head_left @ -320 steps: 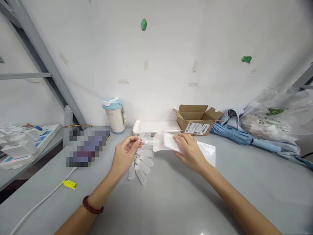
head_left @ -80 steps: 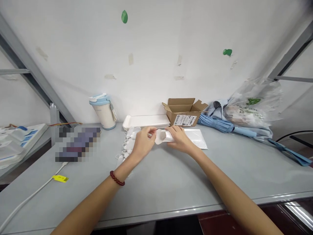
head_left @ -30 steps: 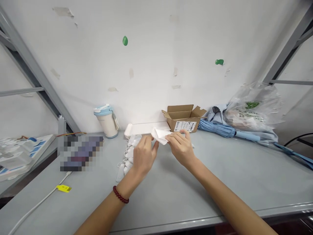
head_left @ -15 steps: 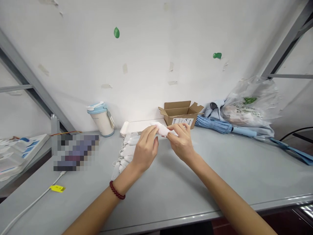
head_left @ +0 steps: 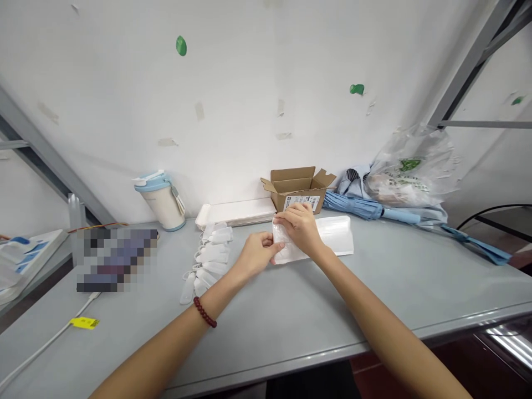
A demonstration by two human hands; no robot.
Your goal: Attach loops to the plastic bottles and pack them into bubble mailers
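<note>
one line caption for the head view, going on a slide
Left hand and right hand hold a white packet on a grey table, beside small white plastic pieces.

We see both our forearms bare as far as the frame's lower edge. A dark red beaded bracelet (head_left: pixel 204 312) circles the wrist behind our left hand (head_left: pixel 257 256); the wrist of our right hand (head_left: pixel 300 226) is bare.
</note>
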